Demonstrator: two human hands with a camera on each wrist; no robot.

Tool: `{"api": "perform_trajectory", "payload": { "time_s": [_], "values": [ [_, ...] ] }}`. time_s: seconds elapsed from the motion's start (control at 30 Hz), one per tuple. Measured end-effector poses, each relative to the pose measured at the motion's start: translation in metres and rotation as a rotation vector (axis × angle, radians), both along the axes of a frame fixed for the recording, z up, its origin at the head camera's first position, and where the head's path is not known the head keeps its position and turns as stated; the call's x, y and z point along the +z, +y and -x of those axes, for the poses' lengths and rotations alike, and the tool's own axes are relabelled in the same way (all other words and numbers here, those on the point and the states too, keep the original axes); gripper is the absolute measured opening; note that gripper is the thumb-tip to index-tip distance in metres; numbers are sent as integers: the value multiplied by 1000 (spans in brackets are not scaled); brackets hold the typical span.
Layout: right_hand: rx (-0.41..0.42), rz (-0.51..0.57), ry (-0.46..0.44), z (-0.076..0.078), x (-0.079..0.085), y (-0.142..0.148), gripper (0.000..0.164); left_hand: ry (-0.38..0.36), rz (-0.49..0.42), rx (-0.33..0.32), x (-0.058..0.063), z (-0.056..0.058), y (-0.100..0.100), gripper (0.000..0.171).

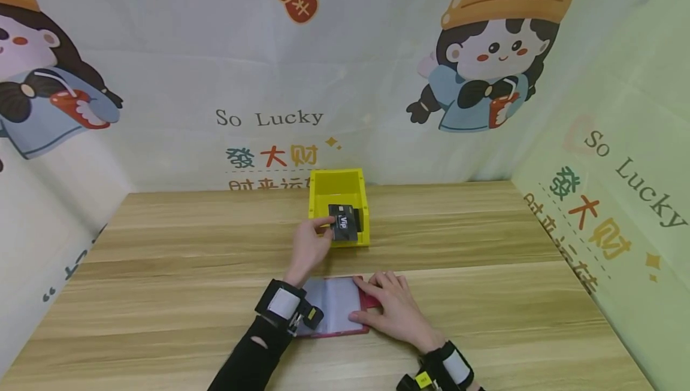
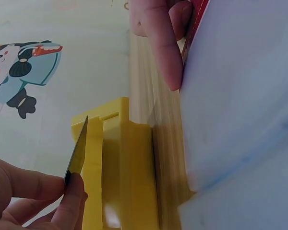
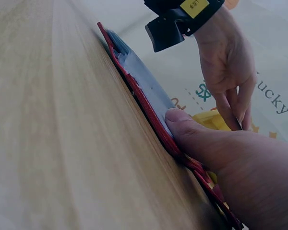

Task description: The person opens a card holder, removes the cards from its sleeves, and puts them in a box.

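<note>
My left hand (image 1: pixel 312 246) pinches a black card (image 1: pixel 343 222) with "Vip" printed on it, between thumb and fingertips. The card is over the near part of a yellow bin (image 1: pixel 336 184), where another dark piece shows behind it. In the left wrist view the card (image 2: pixel 78 155) appears edge-on beside the bin's rim. An open red card holder (image 1: pixel 369 301) with clear plastic sleeves (image 1: pixel 339 304) lies on the table below. My right hand (image 1: pixel 396 310) rests on its right side, thumb and index finger pressing the sleeve's edge. The left forearm covers part of the holder's left side.
The wood-grain table (image 1: pixel 188 247) ends at a printed cloth backdrop (image 1: pixel 377 79) at the back, with more cloth at both sides. The yellow bin stands near the table's far edge. Each wrist wears a black strap with a small camera.
</note>
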State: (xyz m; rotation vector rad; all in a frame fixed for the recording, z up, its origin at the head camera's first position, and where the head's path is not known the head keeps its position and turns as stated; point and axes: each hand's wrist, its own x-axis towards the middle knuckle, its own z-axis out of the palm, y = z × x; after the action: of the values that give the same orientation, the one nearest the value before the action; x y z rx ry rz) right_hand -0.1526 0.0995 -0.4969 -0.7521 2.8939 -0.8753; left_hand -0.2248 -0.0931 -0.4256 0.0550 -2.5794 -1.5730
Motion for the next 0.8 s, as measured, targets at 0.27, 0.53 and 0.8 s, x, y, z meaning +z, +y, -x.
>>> {"api": "perform_trajectory", "payload": {
  "time_s": [0.27, 0.53, 0.8],
  "values": [
    [4, -4, 10, 0, -1, 0, 66, 12, 65, -7, 0, 12, 13, 32],
    [5, -13, 14, 0, 0, 0, 66, 113, 189, -35, 1, 22, 21, 33],
    [9, 3, 4, -1, 2, 0, 66, 108, 274, -25, -3, 29, 26, 32]
  ]
}}
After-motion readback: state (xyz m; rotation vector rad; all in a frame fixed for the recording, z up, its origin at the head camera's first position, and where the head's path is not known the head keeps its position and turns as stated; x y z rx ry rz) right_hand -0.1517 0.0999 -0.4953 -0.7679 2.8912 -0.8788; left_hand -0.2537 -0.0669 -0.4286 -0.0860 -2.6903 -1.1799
